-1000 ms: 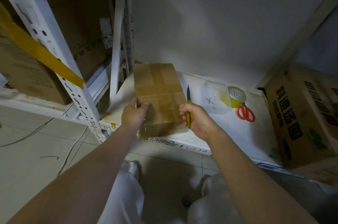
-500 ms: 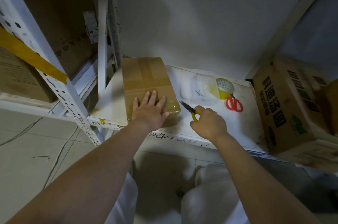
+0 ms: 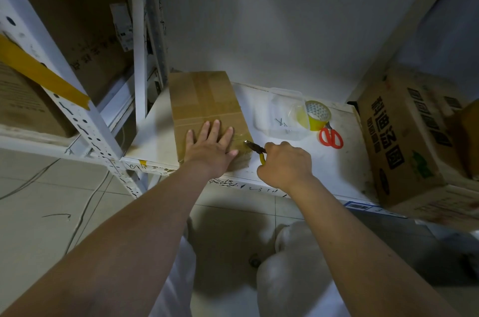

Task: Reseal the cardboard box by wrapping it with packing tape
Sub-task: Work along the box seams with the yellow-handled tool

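Head view: your left hand (image 3: 210, 147) lies spread flat on the cardboard box (image 3: 208, 114) at the table's (image 3: 305, 169) front-left edge. Your right hand (image 3: 285, 164) is fisted around a yellow-handled cutter (image 3: 255, 148), blade tip touching the box's taped near-right corner.

A plain white wall (image 3: 285, 18) stands at the back. The floor (image 3: 39, 213) has pale tiles, and thin dark cables (image 3: 85, 208) lie on it. On the left is a white metal rack (image 3: 85, 119) with holes in its posts. The low white worktop (image 3: 344, 161) is marked and dirty. The light is dim.
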The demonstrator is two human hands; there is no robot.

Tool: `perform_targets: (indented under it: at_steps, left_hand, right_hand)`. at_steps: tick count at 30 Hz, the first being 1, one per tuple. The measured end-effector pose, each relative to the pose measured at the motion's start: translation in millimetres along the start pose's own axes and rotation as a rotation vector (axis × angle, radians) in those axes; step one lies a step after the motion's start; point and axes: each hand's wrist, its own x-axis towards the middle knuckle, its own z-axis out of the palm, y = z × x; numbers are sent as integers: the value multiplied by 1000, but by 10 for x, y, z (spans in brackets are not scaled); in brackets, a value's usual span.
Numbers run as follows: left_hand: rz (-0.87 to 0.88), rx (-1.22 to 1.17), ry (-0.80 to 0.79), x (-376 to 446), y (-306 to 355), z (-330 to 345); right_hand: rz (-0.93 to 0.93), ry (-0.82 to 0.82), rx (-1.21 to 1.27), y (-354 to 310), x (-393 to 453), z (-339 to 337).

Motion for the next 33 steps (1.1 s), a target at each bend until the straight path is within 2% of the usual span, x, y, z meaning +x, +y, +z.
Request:
perform_targets:
  at_steps: [5,9,13,17,23,26,28,33]
  left_hand:
    - [-7,-12,-14,3,-4,-2]
    - [-5,-13,-27,-4,5,-15]
    - [-5,-18,-33,-7,10,-22]
    - [-2,-10,-32,-8,6,-18]
    - [-8,-4,-45,-8,12,-29]
    - [-5,-16,-39,0,14,-19]
    - [-13,-15,-43,2,13,-22]
    - [-13,-15,-33,10,15,-13]
  right_hand:
    - [63,-29,-61,-191,-2,-6]
    - [82,13,-105,-295,7,6]
    - [98,32,-57,-275,-2,40]
    - [147,56,127,-198,-55,223]
    - [322,5,539,-230,-55,456]
    - [382,122,725,-210,35,353]
    - [299,191,609,-192,161,134]
    - [151,88,179,-151,158,-149]
